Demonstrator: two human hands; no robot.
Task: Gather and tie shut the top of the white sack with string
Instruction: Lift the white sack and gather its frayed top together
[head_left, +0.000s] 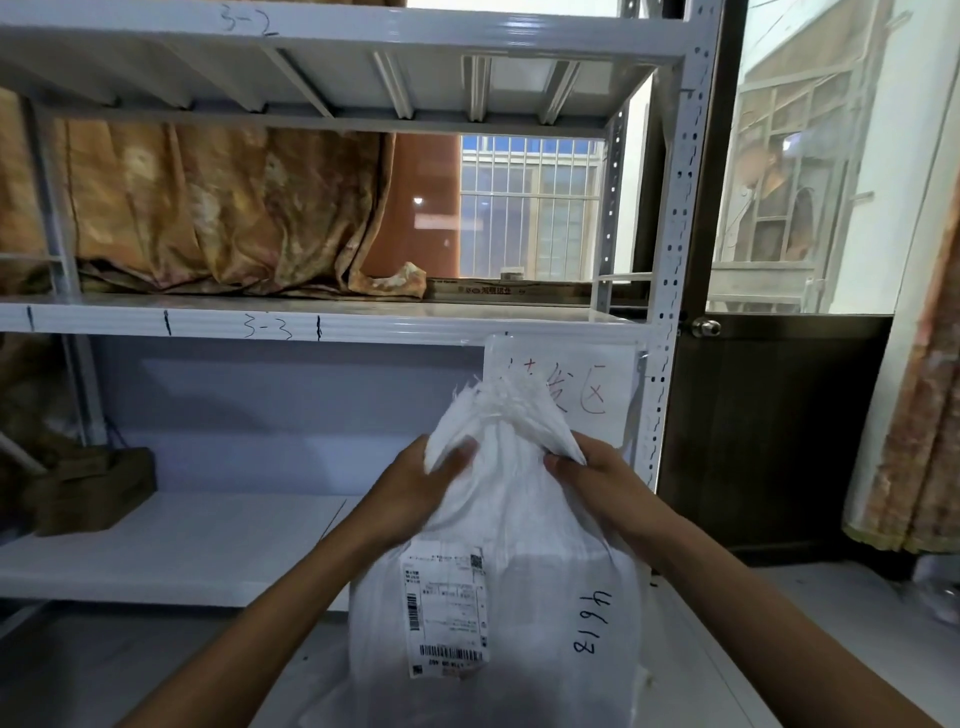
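Observation:
A white woven sack (519, 587) stands upright in front of me, with a shipping label and handwritten numbers on its front. Its frayed top (498, 410) is bunched upward. My left hand (421, 483) grips the gathered fabric on the left side of the neck. My right hand (597, 478) pinches a fold of the fabric on the right side. No string is visible.
A white metal shelving rack (322, 327) stands right behind the sack, with a paper sign (587, 384) taped to its edge. A brown box (88, 488) sits on the lower shelf at left. A dark door (769, 426) is at right, a curtain (914, 415) beyond it.

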